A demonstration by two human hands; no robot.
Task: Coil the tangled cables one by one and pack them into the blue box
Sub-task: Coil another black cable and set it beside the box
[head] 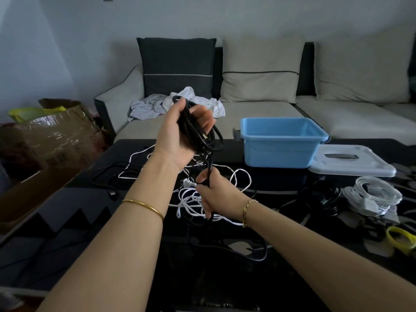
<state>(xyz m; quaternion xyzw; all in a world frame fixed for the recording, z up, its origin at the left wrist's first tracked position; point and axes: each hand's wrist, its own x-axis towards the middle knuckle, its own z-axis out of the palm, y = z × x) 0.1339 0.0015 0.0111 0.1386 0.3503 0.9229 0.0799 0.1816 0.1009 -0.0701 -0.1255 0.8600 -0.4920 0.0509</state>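
Viewing from the head camera: loops of black cable [216,140] are gripped in the raised left hand [173,136], and the hanging tail is gripped by the right hand [216,192] below. The blue box [276,154] is set far right on the table [67,210].

- The blue box [278,154] stands open-topped at the bench's [78,208] far edge, and the air above it is free.
- A lid [351,164] lies just right of it.
- Tangled cables [188,200] sprawl mid-bench, left of the box.
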